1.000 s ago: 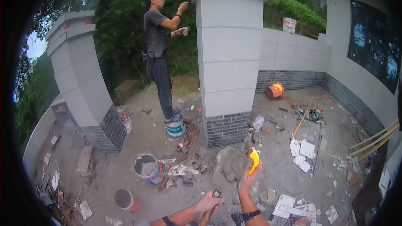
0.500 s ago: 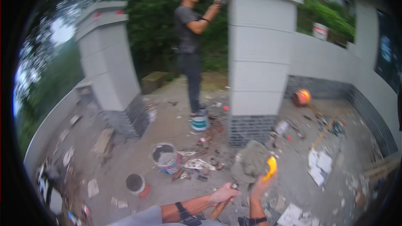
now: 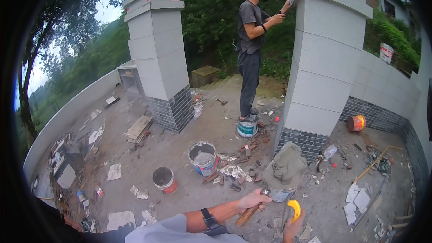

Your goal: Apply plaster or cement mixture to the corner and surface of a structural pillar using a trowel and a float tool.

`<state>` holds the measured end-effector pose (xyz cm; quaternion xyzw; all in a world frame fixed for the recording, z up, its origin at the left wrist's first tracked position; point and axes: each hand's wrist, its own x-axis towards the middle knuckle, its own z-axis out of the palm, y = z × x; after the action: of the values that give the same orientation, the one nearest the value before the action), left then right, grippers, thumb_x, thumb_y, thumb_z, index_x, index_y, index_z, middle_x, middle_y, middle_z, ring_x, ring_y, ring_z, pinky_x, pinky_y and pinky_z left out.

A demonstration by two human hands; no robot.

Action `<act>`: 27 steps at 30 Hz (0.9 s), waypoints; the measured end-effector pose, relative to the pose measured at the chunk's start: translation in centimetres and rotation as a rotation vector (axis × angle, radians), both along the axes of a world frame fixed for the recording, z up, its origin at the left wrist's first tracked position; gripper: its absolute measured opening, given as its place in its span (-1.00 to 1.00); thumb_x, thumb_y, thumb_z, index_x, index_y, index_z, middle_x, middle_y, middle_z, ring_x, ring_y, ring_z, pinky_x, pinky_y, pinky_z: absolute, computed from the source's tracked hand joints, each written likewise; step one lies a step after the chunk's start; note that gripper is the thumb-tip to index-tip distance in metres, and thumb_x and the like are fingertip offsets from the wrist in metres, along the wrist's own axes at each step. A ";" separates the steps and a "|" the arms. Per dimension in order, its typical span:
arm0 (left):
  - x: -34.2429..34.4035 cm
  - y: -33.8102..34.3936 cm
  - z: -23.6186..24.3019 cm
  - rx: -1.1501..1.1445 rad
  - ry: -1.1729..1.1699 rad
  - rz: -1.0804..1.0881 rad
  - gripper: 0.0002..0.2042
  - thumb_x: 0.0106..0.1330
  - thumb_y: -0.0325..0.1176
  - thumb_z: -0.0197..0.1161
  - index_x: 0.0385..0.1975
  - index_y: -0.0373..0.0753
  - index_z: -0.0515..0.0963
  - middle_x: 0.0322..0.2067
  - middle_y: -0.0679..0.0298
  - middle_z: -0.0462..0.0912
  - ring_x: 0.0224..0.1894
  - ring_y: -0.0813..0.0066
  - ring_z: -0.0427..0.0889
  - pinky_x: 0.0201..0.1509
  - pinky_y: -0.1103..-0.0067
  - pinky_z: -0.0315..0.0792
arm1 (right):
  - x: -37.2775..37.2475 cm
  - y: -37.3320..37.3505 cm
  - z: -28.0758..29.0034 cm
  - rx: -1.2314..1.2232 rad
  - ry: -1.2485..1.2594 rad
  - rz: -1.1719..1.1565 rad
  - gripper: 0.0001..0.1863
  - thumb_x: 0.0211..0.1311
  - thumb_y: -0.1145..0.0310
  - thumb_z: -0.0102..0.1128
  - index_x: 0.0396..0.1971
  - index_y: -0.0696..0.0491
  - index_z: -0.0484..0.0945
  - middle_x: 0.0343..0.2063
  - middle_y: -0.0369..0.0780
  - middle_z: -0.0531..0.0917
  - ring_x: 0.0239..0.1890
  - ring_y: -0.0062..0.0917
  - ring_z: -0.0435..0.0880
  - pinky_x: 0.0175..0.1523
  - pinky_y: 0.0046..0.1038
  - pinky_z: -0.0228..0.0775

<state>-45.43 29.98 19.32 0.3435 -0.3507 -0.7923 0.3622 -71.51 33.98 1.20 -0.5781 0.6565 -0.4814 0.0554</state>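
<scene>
My left hand (image 3: 253, 200) is closed round a wooden-handled tool (image 3: 246, 217) with a rounded metal end; its kind I cannot make out. To its right, my right hand (image 3: 293, 228) holds a curved yellow handle-like thing (image 3: 295, 209), whose lower part is hidden by the fingers. Just beyond both hands rises a heap of wet grey mortar (image 3: 287, 164) at the foot of the near pillar (image 3: 320, 63). A grey-blue curved piece (image 3: 282, 195) shows at the heap's front edge, close to my left hand.
A co-worker (image 3: 252, 36) stands on an upturned bucket (image 3: 247, 128), hands at the pillar. Two buckets, one larger (image 3: 203, 158) and one smaller (image 3: 164, 180), stand left of my arm. Broken tiles (image 3: 357, 202), brick rubble and a wooden-handled tool (image 3: 371, 165) lie about. Another pillar (image 3: 157, 54) stands farther left.
My view has turned, so the scene sits farther right. The yellow thing and my right hand are lower, farther from the mortar. One of the co-worker's hands has come down from the pillar.
</scene>
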 end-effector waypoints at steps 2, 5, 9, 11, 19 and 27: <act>1.4 0.2 -0.2 -0.009 -0.016 0.041 -0.84 0.30 -0.42 0.25 -0.28 -0.17 0.37 -0.57 0.43 0.40 -0.64 0.69 0.39 -0.59 0.68 0.30 | -2.1 1.3 -0.3 0.093 -0.023 -0.075 -0.35 0.00 0.43 0.18 0.19 0.20 0.34 0.02 0.05 0.56 0.05 -0.09 0.57 0.16 -0.20 0.40; 3.5 0.8 -1.1 0.022 -0.050 0.066 -0.81 0.30 -0.43 0.24 -0.23 -0.19 0.35 -0.54 0.44 0.37 -0.61 0.70 0.40 -0.58 0.69 0.33 | -3.4 2.9 0.9 0.242 0.043 -0.051 -0.42 0.08 0.41 0.17 0.17 0.18 0.38 0.01 0.04 0.57 0.07 -0.10 0.55 0.18 -0.21 0.37; 6.4 1.8 -2.8 -0.003 -0.057 0.126 -0.81 0.31 -0.42 0.25 -0.24 -0.19 0.34 -0.55 0.44 0.38 -0.61 0.69 0.41 -0.58 0.69 0.33 | -1.9 3.3 5.1 0.421 0.140 0.023 -0.52 0.21 0.38 0.15 0.14 0.15 0.44 -0.01 0.03 0.59 0.09 -0.11 0.54 0.20 -0.23 0.32; 7.9 2.0 -3.4 -0.010 -0.071 0.151 -0.81 0.31 -0.41 0.25 -0.24 -0.19 0.33 -0.56 0.44 0.38 -0.61 0.68 0.41 -0.58 0.69 0.33 | -0.2 2.6 7.5 0.388 -0.005 0.138 -0.51 0.26 0.23 0.21 0.12 0.15 0.45 -0.04 0.04 0.59 0.07 -0.10 0.54 0.17 -0.24 0.34; 13.8 1.0 -5.5 0.013 -0.067 0.119 -0.76 0.31 -0.31 0.30 -0.24 -0.16 0.34 -0.59 0.46 0.39 -0.65 0.73 0.38 -0.62 0.70 0.29 | 7.5 -2.7 8.8 0.473 0.050 0.100 -0.32 0.26 -0.12 0.13 0.12 0.17 0.46 -0.03 0.09 0.59 0.08 -0.06 0.54 0.20 -0.19 0.31; 19.1 -2.2 -6.7 0.027 -0.120 0.106 -0.71 0.30 -0.15 0.34 -0.32 -0.12 0.34 -0.67 0.49 0.36 -0.67 0.75 0.35 -0.62 0.71 0.24 | 11.4 -6.1 7.9 0.715 0.201 0.165 -0.45 0.27 0.06 0.12 0.10 0.17 0.44 -0.05 0.13 0.59 0.05 0.02 0.54 0.14 -0.15 0.36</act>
<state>-26.29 27.78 12.64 0.4131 -0.3426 -0.7548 0.3772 -60.09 27.91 9.13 -0.6175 0.7365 -0.1566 0.2275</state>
